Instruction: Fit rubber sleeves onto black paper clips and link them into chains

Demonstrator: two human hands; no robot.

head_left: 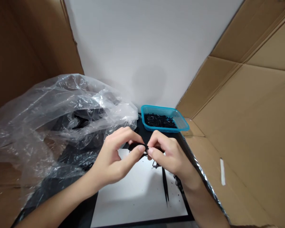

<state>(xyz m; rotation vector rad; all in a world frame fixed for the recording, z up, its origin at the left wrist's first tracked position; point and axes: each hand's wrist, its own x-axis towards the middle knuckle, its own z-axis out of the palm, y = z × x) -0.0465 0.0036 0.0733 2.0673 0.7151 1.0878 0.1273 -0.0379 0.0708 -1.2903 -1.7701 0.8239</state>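
My left hand [120, 155] and my right hand [168, 153] meet above a white sheet [123, 196]. Between their thumbs and fingers is a small black piece [135, 146], pinched from both sides; its kind is too dark and covered to make out. Under my right hand lie a pair of black tweezers [165, 186], points toward me, and a little tangle of thin black scraps [155, 164]. More black loops [178, 183] rest by my right wrist, partly hidden by it. Black specks dot the sheet.
A blue plastic basket [165, 129] with many black strips stands at the back against the white wall [147, 47]. Crumpled clear plastic [68, 91] with dark things under it spreads on the left. Cardboard walls [256, 117] rise on both sides.
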